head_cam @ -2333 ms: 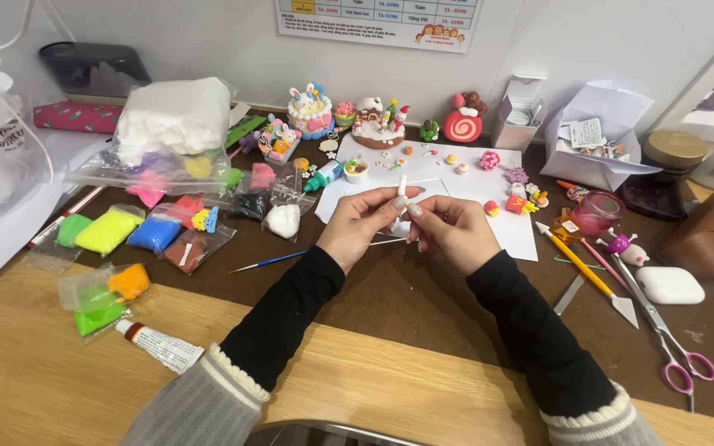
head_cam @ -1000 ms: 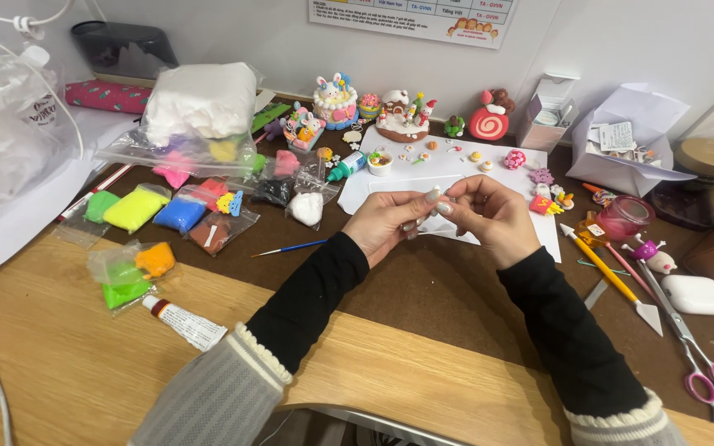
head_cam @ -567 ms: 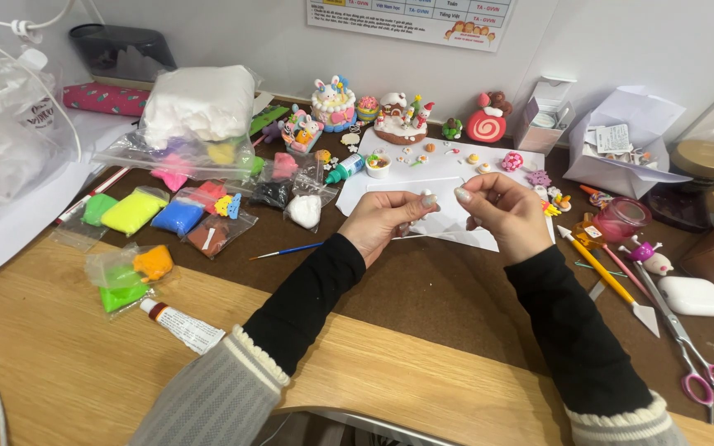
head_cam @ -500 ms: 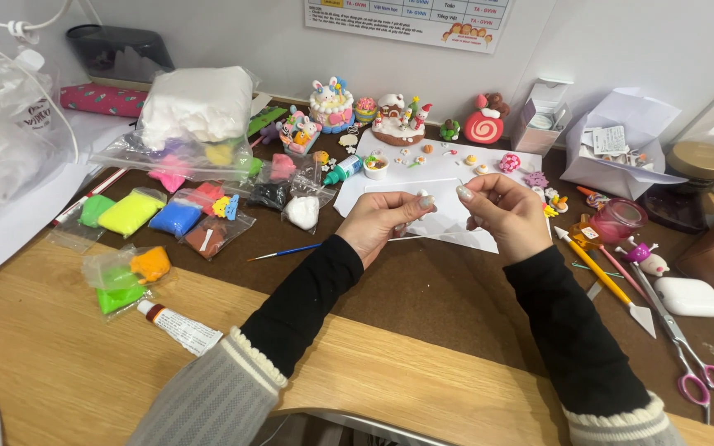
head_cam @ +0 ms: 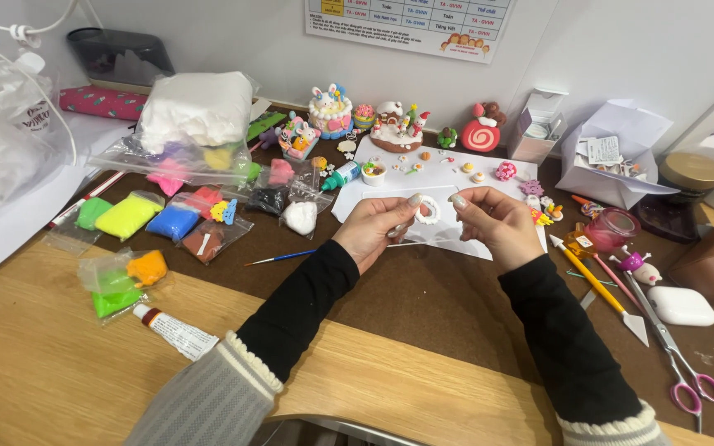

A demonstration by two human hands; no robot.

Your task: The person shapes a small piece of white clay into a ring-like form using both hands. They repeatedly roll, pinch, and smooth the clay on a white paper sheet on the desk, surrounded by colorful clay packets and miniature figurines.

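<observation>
My left hand [head_cam: 378, 229] pinches a small white clay ring [head_cam: 428, 210] between thumb and forefinger, held above a white paper sheet [head_cam: 423, 177]. A thin tool handle pokes out under that hand. My right hand [head_cam: 496, 221] hovers just right of the ring, thumb and forefinger pinched together at a fine point; whether anything sits between them is too small to tell. Both forearms wear black sleeves with striped cuffs.
Bags of coloured clay [head_cam: 152, 216] and a big bag of white clay [head_cam: 196, 107] lie left. Small clay figures [head_cam: 398, 128] stand at the back. A glue tube [head_cam: 173, 330], thin brush [head_cam: 281, 257], yellow tool [head_cam: 601, 289] and pink scissors [head_cam: 679, 363] lie around.
My hands, which worked together on the white clay piece, have drawn apart. The ring stays in my left hand; my right hand has moved a little to the right.
</observation>
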